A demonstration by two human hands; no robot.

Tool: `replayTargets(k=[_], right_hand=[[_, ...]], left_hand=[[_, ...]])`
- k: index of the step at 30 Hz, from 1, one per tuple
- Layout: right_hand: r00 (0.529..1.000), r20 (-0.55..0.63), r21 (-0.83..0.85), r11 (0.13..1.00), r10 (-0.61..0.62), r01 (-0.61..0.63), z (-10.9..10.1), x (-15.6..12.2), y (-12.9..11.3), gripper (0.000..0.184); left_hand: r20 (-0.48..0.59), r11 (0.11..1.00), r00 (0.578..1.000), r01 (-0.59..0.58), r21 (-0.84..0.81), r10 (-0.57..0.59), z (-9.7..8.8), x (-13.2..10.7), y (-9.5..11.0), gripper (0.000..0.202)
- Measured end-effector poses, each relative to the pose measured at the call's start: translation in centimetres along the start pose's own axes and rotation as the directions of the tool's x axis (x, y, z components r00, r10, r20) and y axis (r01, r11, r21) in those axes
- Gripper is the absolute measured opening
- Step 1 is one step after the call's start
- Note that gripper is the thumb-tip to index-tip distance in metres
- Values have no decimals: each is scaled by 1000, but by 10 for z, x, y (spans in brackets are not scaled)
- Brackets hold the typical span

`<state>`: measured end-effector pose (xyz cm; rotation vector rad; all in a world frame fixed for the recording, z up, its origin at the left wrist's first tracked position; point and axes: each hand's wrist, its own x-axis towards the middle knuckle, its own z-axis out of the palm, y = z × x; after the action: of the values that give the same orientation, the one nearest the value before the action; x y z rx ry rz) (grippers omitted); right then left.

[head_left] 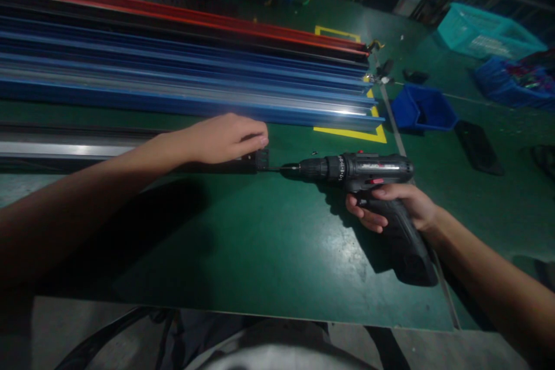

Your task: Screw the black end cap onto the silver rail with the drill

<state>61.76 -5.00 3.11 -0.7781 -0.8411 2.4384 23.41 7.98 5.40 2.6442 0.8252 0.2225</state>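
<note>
My right hand (pixel 403 205) is wrapped around the handle of a black cordless drill (pixel 377 167), which lies level and points left. From its chuck a thin bit (pixel 273 169) reaches to the dark end piece (pixel 262 158) of a long black and silver metal profile (pixel 87 147). Whether the tip sits on a screw is too small to tell. Over that same end of the profile, my left hand (pixel 229 139) is closed, fingers curled down on its far side. A tiny dark screw-like piece (pixel 314 153) lies on the table beyond the bit.
Several blue profiles (pixel 217 84) and a red one (pixel 195 20) lie behind my left hand, beside yellow tape (pixel 351 134) on the green table (pixel 269 260). To the right are a blue bin (pixel 422 110), a black flat object (pixel 479 147) and a turquoise basket (pixel 485 32).
</note>
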Motion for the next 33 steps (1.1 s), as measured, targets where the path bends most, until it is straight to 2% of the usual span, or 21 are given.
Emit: replayTargets(k=[15,33], right_hand=[[1000,-24,-15,1000,11,-11,0,-1,0,34],[1000,20,3,1000,-14,14,-2,0,1,35]], left_hand=[[2,1000,1000,-9,5,9,1,0,-1,40],[13,1000,1000,6,-6,-6,0,0,0,39]])
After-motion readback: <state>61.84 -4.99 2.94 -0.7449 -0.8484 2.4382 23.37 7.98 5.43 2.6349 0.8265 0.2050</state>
